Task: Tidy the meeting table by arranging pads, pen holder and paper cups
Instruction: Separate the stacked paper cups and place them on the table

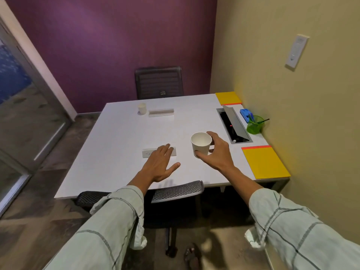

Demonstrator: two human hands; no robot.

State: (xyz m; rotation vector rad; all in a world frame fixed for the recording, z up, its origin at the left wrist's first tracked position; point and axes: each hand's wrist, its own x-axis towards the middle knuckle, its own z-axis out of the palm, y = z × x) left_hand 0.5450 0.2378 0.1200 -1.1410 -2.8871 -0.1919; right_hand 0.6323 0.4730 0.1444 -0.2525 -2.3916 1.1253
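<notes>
My right hand [216, 152] grips a white paper cup [201, 142] just above the white table [116, 152], right of centre. Flat with spread fingers, my left hand [160, 164] hovers over or touches a small name card [145, 152] near the front edge. A second paper cup [142, 108] stands at the far side beside another name card [161, 112]. One yellow pad [265, 162] lies at the near right corner, another yellow pad [228, 98] at the far right corner. A green pen holder [255, 125] with pens stands by the right wall.
An open cable box [232, 125] with a raised lid is set into the table's right side. A blue item [245, 114] lies behind the pen holder. One mesh chair [175, 189] is tucked in at the near edge, another chair [158, 82] at the far edge. A yellow wall borders the right.
</notes>
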